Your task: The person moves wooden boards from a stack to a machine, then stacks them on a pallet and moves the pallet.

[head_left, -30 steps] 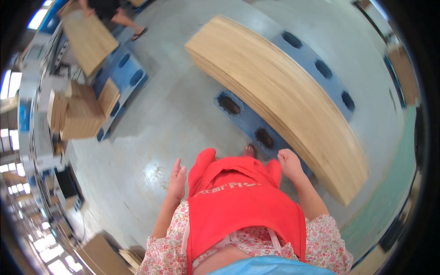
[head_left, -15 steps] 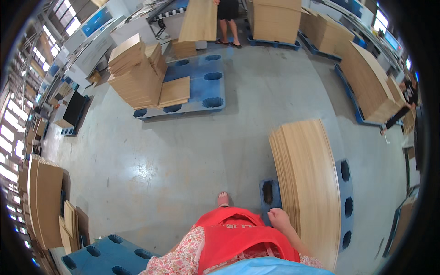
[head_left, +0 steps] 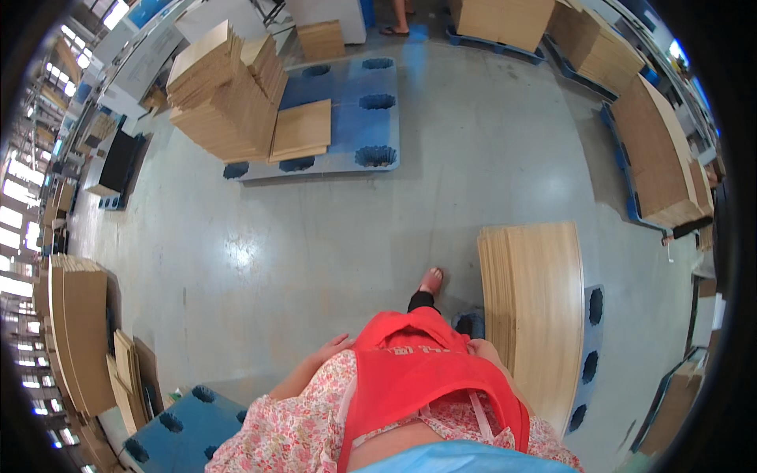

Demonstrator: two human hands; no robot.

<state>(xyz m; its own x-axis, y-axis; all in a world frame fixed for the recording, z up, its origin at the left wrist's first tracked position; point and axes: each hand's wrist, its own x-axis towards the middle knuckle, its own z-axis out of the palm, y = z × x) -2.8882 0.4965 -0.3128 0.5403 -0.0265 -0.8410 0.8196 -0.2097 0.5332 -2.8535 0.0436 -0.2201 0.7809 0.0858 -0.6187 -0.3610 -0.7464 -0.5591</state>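
Note:
My left hand (head_left: 335, 345) is at the left edge of my red apron (head_left: 441, 374), fingers stretched out, holding nothing that shows. At the apron's right edge is my right hand (head_left: 481, 348), between the apron and a tall stack of wood-grain panels (head_left: 546, 307). Its fingers are partly hidden by the cloth, so I cannot tell whether they hold anything. The panels stand on a blue pallet (head_left: 593, 347) close to my right side. One sandalled foot (head_left: 431, 281) is on the floor ahead of me.
Ahead to the left, a blue pallet (head_left: 347, 162) carries stacked boards (head_left: 229, 110) and a low pile of panels (head_left: 302, 128). Another blue pallet (head_left: 185, 426) lies at my lower left, near leaning boards (head_left: 126, 378). More board stacks (head_left: 658, 150) stand right. A person's foot (head_left: 394, 31) shows at the far edge.
My left hand has come into view beside the apron. My right hand has drawn toward the apron's edge. My foot is farther ahead, and the far pallet appears higher in view.

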